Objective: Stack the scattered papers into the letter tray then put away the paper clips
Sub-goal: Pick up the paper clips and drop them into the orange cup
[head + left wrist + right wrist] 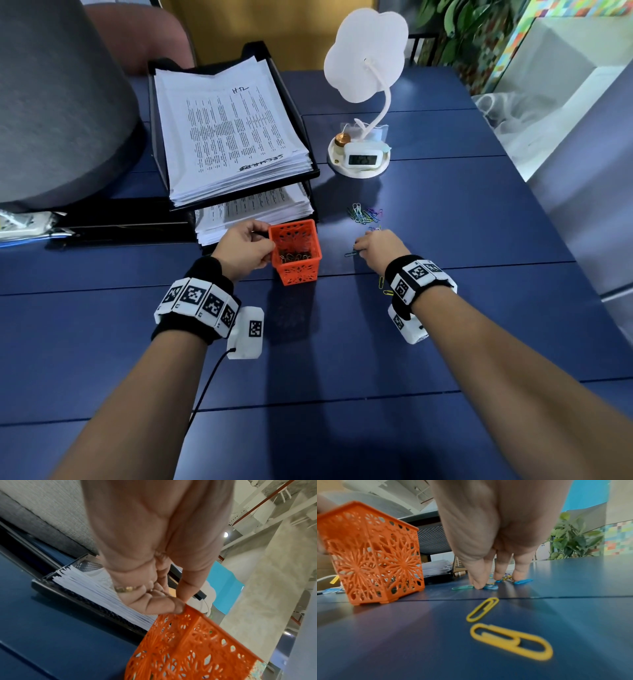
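Paper step looks done: the papers (pixel 222 130) sit stacked in the letter tray (pixel 310 161), upper left of the head view; no loose sheets seen on the worktop (pixel 342 342). Clip step under way. Left hand (pixel 245 251), centre frame, pinches the rim of the orange basket (pixel 296 255), some clips already inside. Right of it, right hand (pixel 380 246) has its grip apart, fingertips (pixel 478 586) pressing on paper clips (pixel 364 214); clamped on nothing. Two yellow clips (pixel 510 641) lie loose nearer the wrist.
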The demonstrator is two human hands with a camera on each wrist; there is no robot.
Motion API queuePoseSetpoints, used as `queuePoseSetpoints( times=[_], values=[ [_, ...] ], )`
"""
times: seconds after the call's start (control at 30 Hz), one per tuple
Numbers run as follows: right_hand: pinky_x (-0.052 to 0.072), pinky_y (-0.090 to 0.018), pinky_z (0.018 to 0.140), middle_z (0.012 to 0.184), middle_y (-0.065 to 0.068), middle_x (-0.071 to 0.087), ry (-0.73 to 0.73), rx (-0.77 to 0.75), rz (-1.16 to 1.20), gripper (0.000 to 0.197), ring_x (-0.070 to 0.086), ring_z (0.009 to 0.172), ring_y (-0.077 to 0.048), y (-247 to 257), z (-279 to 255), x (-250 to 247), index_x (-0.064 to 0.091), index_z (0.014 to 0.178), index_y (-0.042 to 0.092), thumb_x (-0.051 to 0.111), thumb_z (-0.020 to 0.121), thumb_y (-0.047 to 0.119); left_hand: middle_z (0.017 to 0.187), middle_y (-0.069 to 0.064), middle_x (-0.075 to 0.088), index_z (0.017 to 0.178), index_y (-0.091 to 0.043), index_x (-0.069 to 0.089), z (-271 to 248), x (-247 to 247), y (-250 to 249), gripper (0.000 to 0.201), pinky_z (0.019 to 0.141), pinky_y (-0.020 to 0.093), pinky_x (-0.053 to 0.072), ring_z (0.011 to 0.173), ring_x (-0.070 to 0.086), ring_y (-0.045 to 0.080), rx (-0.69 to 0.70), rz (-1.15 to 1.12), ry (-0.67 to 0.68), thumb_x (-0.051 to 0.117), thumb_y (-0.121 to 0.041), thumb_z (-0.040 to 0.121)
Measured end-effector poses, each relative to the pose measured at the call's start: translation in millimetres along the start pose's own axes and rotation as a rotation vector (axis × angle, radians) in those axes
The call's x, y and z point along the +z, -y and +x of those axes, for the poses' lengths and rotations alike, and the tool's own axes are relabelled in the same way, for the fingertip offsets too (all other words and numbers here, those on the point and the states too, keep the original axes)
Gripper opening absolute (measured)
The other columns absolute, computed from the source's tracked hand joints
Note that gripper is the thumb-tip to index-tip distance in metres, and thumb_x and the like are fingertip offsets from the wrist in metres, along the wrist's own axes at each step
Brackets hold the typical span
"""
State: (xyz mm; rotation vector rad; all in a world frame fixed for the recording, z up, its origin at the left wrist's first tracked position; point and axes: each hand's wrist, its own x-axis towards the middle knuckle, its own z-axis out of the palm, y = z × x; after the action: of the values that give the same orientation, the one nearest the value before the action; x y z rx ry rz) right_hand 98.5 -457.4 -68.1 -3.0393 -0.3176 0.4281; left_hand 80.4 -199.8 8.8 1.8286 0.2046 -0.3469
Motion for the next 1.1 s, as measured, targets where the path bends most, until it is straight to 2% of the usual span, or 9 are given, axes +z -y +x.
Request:
queuePoseSetpoints(
  times=[0.1,0.23,0.37,0.5,0.57,0.7,0.87,1.0,1.1],
  values=[
    [0.047,-0.032,0.076,0.090,-0.010,0.064,-0.031,0.078,0.060,0.028,0.057,0.088,-0.033,-4,-8,-2,0.061,0.069,0.022,0.050,0.082,0.000,0.052,-0.002,0.055,0.082,-0.018,0.054,0,6,-2,0.025,0.045,0.018,0.043,0.040,0.051,0.004,0.014,0.010,0.001,0.054,0.007,0.087],
    [0.045,-0.034,0.088,0.104,-0.013,0.067,-0.236,0.238,0.282,0.028,0.055,0.105,-0.035,-12,-1,-4,0.072,0.097,0.011,0.050,0.084,0.000,0.059,0.002,0.054,0.084,-0.018,0.053,1,13,-3,0.024,0.047,0.020,0.043,0.040,0.052,0.002,0.021,0.019,0.000,0.055,0.006,0.087],
    [0.039,-0.039,0.093,0.121,-0.013,0.055,-0.080,0.430,0.306,0.040,0.043,0.120,-0.034,-17,6,-3,0.056,0.123,0.019,0.060,0.085,0.032,0.062,0.003,0.053,0.087,-0.016,0.053,3,17,-4,0.023,0.046,0.020,0.042,0.041,0.052,0.002,0.016,0.013,0.007,0.054,0.006,0.087],
    [0.041,-0.032,0.089,0.117,-0.009,0.061,-0.013,0.325,0.147,0.025,0.053,0.112,-0.032,-13,7,-10,0.065,0.110,0.014,0.061,0.087,0.024,0.064,0.004,0.054,0.094,-0.012,0.053,4,18,-4,0.019,0.047,0.021,0.042,0.042,0.052,0.004,0.013,0.013,0.009,0.053,0.006,0.088],
    [0.044,-0.029,0.078,0.111,-0.013,0.065,-0.044,0.352,0.151,0.023,0.059,0.104,-0.033,-10,7,-14,0.066,0.106,0.008,0.053,0.087,0.010,0.064,0.004,0.054,0.094,-0.012,0.053,3,19,-4,0.019,0.049,0.022,0.041,0.043,0.052,0.005,0.016,0.018,0.015,0.054,0.006,0.088],
    [0.047,-0.032,0.077,0.107,-0.016,0.063,-0.103,0.445,0.270,0.028,0.059,0.102,-0.036,-6,-2,-18,0.066,0.104,0.002,0.044,0.088,0.002,0.063,0.004,0.054,0.089,-0.015,0.053,3,19,-5,0.021,0.047,0.021,0.042,0.041,0.052,0.003,0.020,0.019,0.012,0.053,0.006,0.088],
    [0.051,-0.029,0.083,0.095,-0.010,0.069,-0.239,0.552,0.668,0.018,0.063,0.092,-0.028,-8,-15,-35,0.071,0.083,0.011,0.054,0.082,0.004,0.065,0.005,0.055,0.097,-0.010,0.054,4,21,-4,0.018,0.046,0.019,0.043,0.043,0.053,0.005,0.020,0.024,0.013,0.054,0.006,0.088],
    [0.047,-0.021,0.055,0.053,0.004,0.062,-0.356,0.449,0.991,0.023,0.053,0.051,-0.015,1,-31,-66,0.066,0.063,0.018,0.062,0.073,-0.003,0.062,0.004,0.053,0.089,-0.014,0.053,4,27,-4,0.022,0.043,0.018,0.041,0.041,0.052,0.003,0.029,0.004,0.021,0.053,0.008,0.087],
    [0.046,-0.019,0.048,0.050,0.006,0.061,-0.387,0.312,1.270,0.027,0.052,0.044,-0.007,15,-40,-85,0.066,0.065,0.017,0.066,0.074,-0.009,0.060,0.003,0.052,0.086,-0.016,0.053,4,31,-5,0.025,0.042,0.017,0.041,0.039,0.052,0.002,0.027,0.005,0.025,0.052,0.009,0.087]
  ],
)
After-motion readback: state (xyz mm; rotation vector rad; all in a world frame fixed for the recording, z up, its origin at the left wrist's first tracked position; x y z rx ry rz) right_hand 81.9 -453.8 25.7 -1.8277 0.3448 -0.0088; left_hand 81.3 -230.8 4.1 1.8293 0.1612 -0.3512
